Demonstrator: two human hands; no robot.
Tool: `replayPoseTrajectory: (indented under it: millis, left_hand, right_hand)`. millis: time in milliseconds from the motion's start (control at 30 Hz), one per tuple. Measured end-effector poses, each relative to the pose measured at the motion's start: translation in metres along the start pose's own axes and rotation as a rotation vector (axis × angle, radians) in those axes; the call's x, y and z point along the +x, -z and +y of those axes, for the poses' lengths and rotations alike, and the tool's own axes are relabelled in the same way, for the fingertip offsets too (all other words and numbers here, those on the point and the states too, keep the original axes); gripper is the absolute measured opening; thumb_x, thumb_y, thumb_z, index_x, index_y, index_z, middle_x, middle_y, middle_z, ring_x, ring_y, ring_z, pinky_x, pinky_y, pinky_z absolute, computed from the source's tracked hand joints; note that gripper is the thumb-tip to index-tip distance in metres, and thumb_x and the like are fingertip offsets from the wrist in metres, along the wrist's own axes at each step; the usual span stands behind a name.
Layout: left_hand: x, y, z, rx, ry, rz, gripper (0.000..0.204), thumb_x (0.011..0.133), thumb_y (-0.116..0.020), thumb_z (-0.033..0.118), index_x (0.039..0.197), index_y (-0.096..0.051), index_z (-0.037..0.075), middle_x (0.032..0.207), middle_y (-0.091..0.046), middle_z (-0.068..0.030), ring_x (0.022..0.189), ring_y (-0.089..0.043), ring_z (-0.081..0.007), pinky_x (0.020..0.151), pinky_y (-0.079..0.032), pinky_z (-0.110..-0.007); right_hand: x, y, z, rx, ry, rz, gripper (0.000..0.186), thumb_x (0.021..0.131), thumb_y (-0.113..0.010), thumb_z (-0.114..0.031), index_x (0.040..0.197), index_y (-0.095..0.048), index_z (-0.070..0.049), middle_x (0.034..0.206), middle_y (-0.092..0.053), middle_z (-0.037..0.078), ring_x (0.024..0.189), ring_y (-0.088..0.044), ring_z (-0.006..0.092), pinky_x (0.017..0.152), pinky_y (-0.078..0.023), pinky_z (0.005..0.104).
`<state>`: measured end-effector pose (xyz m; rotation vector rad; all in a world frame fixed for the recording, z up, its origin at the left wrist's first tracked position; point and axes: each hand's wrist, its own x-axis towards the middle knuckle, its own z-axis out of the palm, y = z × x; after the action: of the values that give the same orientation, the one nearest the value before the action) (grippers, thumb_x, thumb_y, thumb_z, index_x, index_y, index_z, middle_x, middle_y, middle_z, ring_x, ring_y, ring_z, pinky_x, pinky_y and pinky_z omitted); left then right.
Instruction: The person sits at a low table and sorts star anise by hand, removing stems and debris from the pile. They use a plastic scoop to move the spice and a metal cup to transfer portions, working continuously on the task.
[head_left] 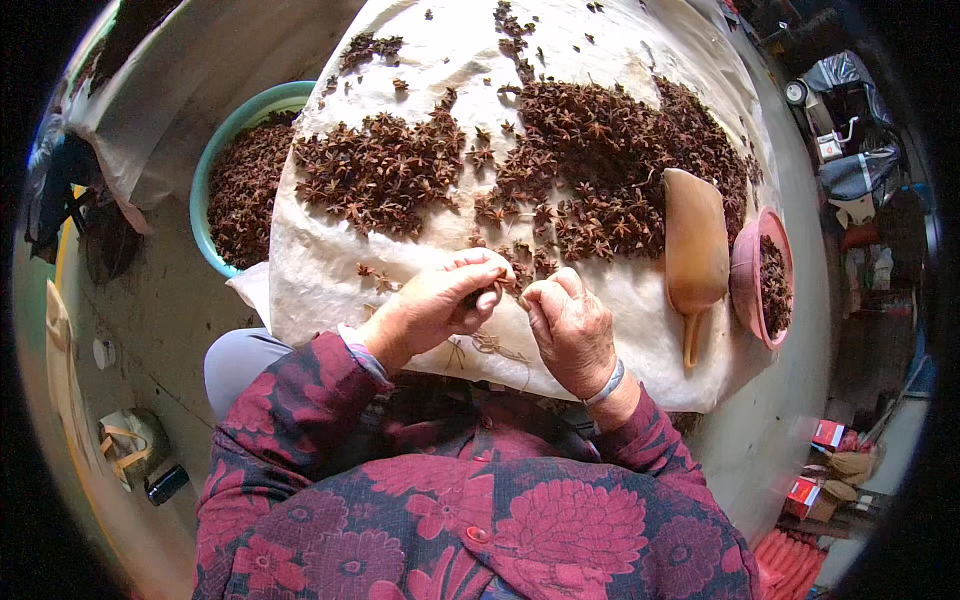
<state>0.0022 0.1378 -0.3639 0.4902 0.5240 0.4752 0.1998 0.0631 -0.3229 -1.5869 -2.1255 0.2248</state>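
Observation:
My left hand is closed, with a dark star anise pod partly showing between thumb and fingers. Close beside it, my right hand is pinched shut; whatever its fingertips hold is too small to make out. Both hands are over the near part of a white cloth spread on the work surface. Beyond them lie a smaller left heap of star anise and a larger right heap, with loose pods between. Thin pale stems lie just below my hands.
A tan scoop rests at the right heap's edge, its handle toward me. Beside it, a pink bowl holds dark bits. To the left stands a teal basin full of star anise. A bag sits on the floor at lower left.

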Motion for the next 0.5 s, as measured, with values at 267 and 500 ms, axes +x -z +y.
replayPoseTrajectory:
  millis: [267, 500]
  left_hand:
    - [0.005, 0.011, 0.024, 0.106, -0.350, 0.424, 0.027, 0.105, -0.057, 0.028, 0.125, -0.060, 0.010, 0.068, -0.055, 0.0043, 0.048, -0.042, -0.0039, 0.042, -0.029, -0.020]
    - [0.007, 0.014, 0.026, 0.156, -0.325, 0.431, 0.033, 0.105, -0.054, 0.020, 0.136, -0.055, 0.009, 0.070, -0.053, 0.0041, 0.049, -0.040, -0.0035, 0.042, -0.029, -0.020]
  right_hand:
    - [0.019, 0.022, 0.034, 0.219, 0.020, -0.297, 0.012, 0.088, -0.073, -0.011, 0.097, -0.066, -0.008, 0.087, -0.062, 0.011, 0.080, -0.065, 0.0304, 0.068, -0.053, 0.0387]
    - [0.089, -0.023, 0.073, -0.467, 0.145, -0.235, 0.005, 0.087, -0.061, -0.010, 0.084, -0.058, -0.008, 0.084, -0.057, 0.012, 0.071, -0.065, 0.0297, 0.062, -0.055, 0.0401]
